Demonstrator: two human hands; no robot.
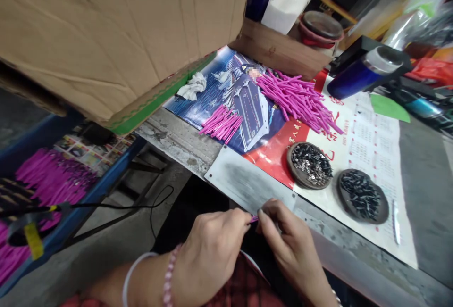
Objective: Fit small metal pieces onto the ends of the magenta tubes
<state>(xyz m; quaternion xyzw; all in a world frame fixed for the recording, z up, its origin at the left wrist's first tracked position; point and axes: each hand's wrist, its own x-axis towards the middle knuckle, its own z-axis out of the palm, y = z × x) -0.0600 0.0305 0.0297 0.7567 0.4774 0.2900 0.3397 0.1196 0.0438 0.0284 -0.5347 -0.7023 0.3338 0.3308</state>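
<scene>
My left hand [214, 241], with a bead bracelet and a white bangle on its wrist, is closed in a pinch in front of the table's near edge. Close beside it, my right hand [292, 243] is pinched shut too. Between their fingertips shows a short bit of a magenta strip [254, 219]; the rest of it is hidden by the fingers. Just beyond the hands lies a grey-smudged white plate [251, 177]. Farther back are a small bunch of magenta strips [222, 124] and a larger pile of longer magenta strips [295, 97].
Two round dishes hold small parts: shiny metal and black pieces [311, 165], and dark pieces [363, 196]. A large cardboard box [123, 38] stands at left. Below it, a blue crate [71, 224] holds many magenta strips. A blue bottle [357, 76] lies at right.
</scene>
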